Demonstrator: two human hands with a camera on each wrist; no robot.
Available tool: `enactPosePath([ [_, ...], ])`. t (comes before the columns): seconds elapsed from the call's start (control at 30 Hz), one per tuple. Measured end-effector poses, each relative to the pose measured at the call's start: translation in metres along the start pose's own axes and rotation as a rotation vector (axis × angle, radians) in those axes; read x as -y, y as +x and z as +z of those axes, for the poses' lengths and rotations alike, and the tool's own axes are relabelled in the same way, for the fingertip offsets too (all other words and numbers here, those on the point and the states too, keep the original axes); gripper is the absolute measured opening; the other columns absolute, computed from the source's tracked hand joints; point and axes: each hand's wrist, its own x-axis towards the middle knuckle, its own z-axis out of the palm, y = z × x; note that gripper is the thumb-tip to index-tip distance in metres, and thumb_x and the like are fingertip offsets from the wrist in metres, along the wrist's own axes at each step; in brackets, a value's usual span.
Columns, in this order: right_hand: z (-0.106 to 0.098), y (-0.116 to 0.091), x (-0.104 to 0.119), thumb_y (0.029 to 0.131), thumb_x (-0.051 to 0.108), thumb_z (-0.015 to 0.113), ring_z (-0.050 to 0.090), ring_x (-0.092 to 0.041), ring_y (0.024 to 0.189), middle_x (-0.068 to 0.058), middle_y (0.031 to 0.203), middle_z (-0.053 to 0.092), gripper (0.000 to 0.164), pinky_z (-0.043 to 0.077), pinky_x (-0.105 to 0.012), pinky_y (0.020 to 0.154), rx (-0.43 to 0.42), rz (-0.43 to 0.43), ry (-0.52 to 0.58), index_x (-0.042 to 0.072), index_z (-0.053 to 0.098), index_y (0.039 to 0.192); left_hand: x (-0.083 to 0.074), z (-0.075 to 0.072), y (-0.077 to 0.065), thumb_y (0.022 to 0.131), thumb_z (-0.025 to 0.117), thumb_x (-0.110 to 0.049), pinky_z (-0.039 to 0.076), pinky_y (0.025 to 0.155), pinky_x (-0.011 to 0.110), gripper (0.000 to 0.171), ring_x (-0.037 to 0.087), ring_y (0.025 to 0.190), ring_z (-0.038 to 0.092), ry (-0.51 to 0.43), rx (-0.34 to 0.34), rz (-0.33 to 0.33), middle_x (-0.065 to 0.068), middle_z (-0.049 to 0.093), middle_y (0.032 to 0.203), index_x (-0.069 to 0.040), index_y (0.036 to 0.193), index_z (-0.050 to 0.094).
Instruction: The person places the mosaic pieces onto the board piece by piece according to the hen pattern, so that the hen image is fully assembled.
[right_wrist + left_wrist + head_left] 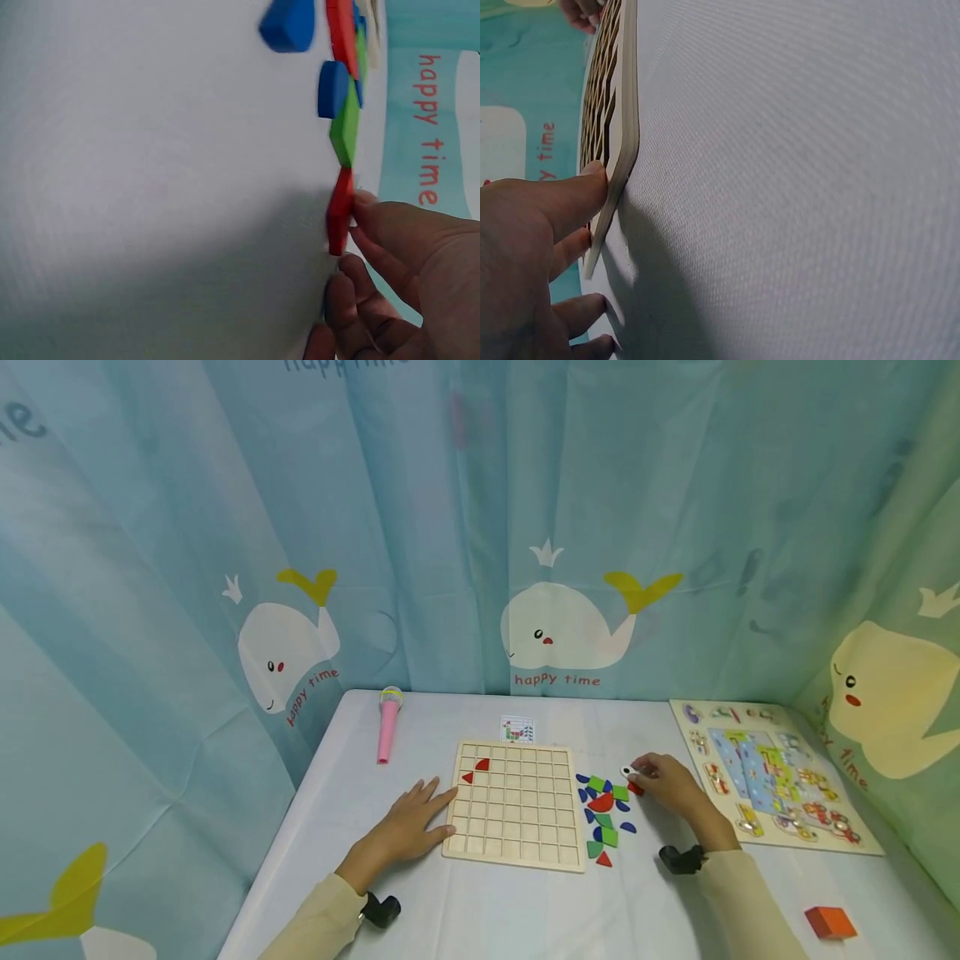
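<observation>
2 hands were at work over the white table. The left hand had its fingers spread apart, the thumb and at least 1 fingertip touching the side of the wooden board, probably to stop it sliding. To the right of those fingertips, a red wedge and a red triangle sat on its grid.

The right hand had its fingers curled, the thumb tip right at a red piece, with a white eye piece showing at the same fingertips. I could not tell whether they were clamped on either of these 2. The loose shapes lay between those fingertips and the board, presumably for a short reach.

Ahead of both hands' fingertips, past the board's far edge, lay 1 picture card, likely there so neither hand would cover it. The microphone, ahead of the left fingers, and the puzzle, right of the right fingers, seemed set aside for room.
</observation>
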Motion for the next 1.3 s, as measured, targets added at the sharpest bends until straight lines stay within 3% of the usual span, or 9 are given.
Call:
enactPosePath([
  [0.6, 0.014, 0.015, 0.02, 0.103, 0.012, 0.066, 0.057, -0.037, 0.103, -0.027, 0.119, 0.057, 0.033, 0.059, -0.047, 0.092, -0.024, 0.041, 0.002, -0.008, 0.061, 0.129, 0.002, 0.0, 0.0, 0.104, 0.064, -0.044, 0.023, 0.127, 0.065, 0.067, 0.046, 0.16, 0.022, -0.008, -0.002, -0.003, 0.018, 0.031, 0.172, -0.02, 0.163, 0.043],
  [0.93, 0.022, 0.019, 0.024, 0.103, 0.012, 0.063, 0.058, -0.038, 0.106, -0.027, 0.126, 0.055, 0.038, 0.056, -0.054, 0.102, 0.006, 0.051, 0.022, -0.005, 0.06, 0.137, 0.0, -0.001, 0.0, 0.104, 0.064, -0.044, 0.023, 0.127, 0.065, 0.067, 0.045, 0.16, 0.023, -0.001, -0.003, -0.004, 0.018, 0.031, 0.171, -0.021, 0.163, 0.043],
  [1.3, 0.021, 0.023, 0.024, 0.103, 0.008, 0.062, 0.06, -0.036, 0.105, -0.027, 0.125, 0.059, 0.037, 0.055, -0.057, 0.104, 0.035, 0.076, 0.005, -0.005, 0.06, 0.137, -0.001, -0.003, 0.0, 0.104, 0.064, -0.043, 0.023, 0.126, 0.066, 0.067, 0.046, 0.159, 0.022, 0.001, 0.002, 0.006, 0.019, 0.031, 0.171, -0.02, 0.163, 0.043],
])
